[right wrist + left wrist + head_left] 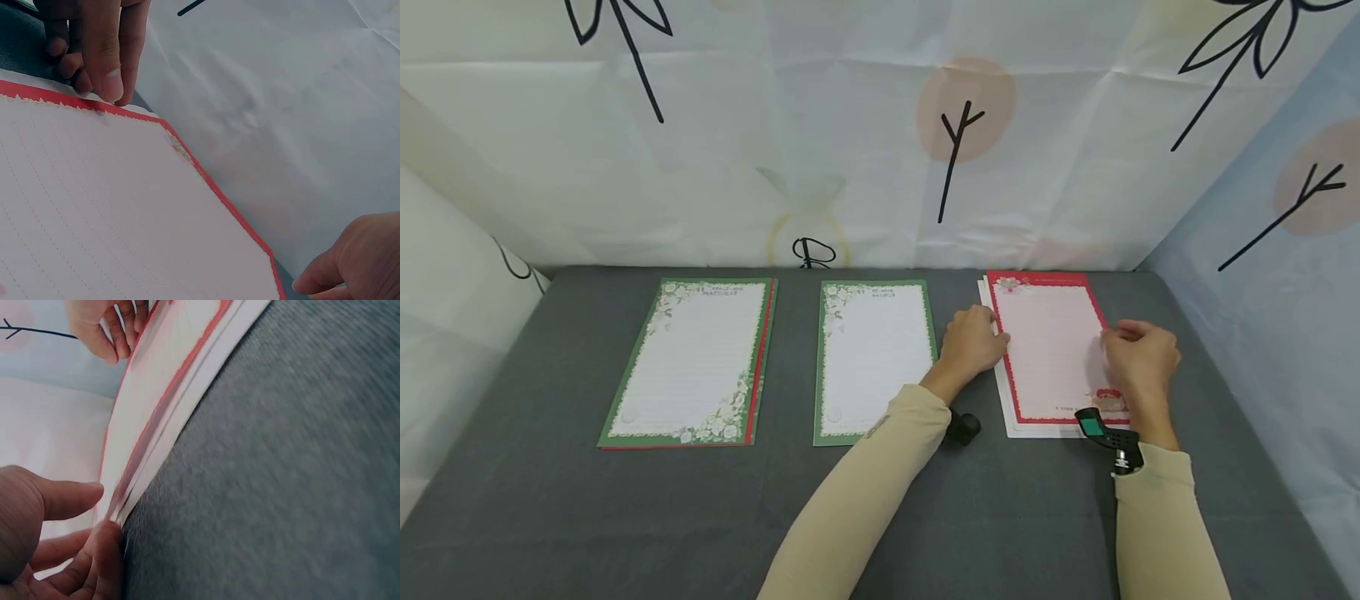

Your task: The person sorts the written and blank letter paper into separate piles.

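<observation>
A red-bordered sheet of writing paper (1048, 346) lies over white paper (1011, 421) at the right of the table, slightly askew to it. My left hand (972, 343) pinches its left edge between thumb (103, 75) and fingers. On the opposite edge my right hand (1142, 358) grips with bent fingers; in the right wrist view its fingertips (306, 284) sit close beside the border and the contact is partly cut off. The left wrist view shows a narrow gap between the red-bordered sheet (147, 394) and the white paper (187, 406) underneath.
A green-bordered sheet (872, 358) lies in the middle, partly covered by my left forearm. Farther left, another green-bordered sheet (688, 367) rests over a red-edged one. Patterned white cloth (865, 150) hangs behind the grey table (700, 517) and along its sides.
</observation>
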